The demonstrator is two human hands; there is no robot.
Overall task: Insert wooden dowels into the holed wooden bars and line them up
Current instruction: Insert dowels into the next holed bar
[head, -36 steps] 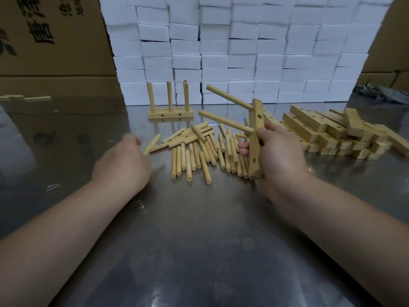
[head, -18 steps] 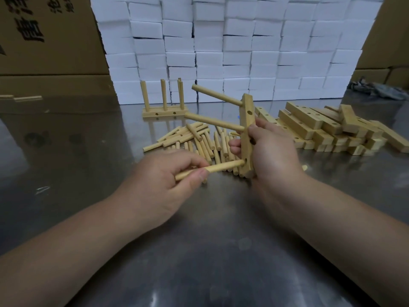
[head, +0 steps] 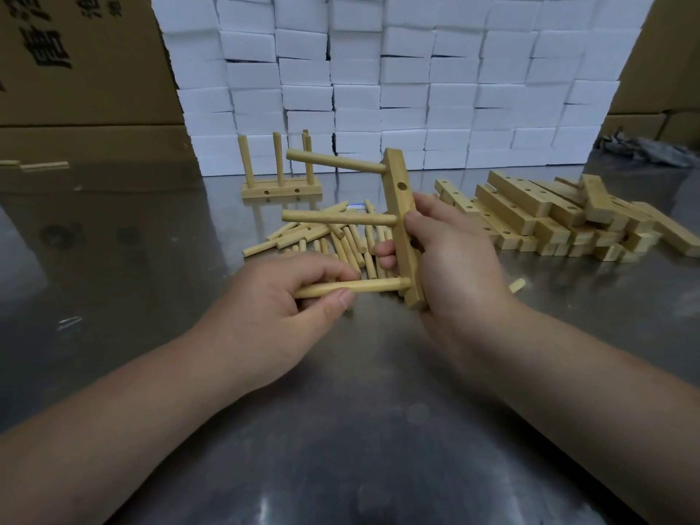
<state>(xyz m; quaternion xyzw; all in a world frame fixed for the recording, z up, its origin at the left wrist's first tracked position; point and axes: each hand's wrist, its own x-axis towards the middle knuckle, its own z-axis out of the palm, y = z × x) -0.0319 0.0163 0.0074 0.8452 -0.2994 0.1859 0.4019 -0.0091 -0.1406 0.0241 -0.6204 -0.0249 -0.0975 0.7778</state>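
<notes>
Right hand (head: 450, 267) grips the upright bar (head: 403, 229); left hand (head: 288, 297) pinches a dowel (head: 356, 286) at its lowest hole.

Pale matt wooden bar (head: 403, 229) and dowels (head: 342, 244) on glossy, reflective metal table (head: 341, 430)

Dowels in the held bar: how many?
3: top dowel, middle dowel, and bottom dowel, pinched by the left hand at the lower end of the bar. None looks hidden.

Bare left forearm (head: 132, 411) and right forearm (head: 591, 377)
</notes>
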